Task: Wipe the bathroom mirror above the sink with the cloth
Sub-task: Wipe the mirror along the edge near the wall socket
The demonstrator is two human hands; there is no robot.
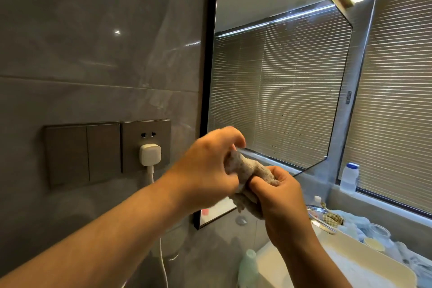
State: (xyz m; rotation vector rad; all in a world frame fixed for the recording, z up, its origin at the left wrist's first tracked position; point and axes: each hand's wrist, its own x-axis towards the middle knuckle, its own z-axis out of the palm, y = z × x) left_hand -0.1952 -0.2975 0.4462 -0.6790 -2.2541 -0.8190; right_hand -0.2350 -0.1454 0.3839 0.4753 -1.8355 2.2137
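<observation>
Head view: both hands are raised in front of the lower left part of the mirror, working a bunched grey cloth between them. The left hand grips the upper end of the cloth with curled fingers, and the right hand pinches the lower part, thumb on top, with a tail of cloth hanging below it. The cloth is held in the air, just in front of the mirror's black frame, not pressed to the glass. Small specks dot the mirror, which reflects the window blinds. On the grey tiled wall to the left sit a switch plate and a socket with a white plug. Below right lies the pale sink, with a white bottle on the window ledge behind it.
</observation>
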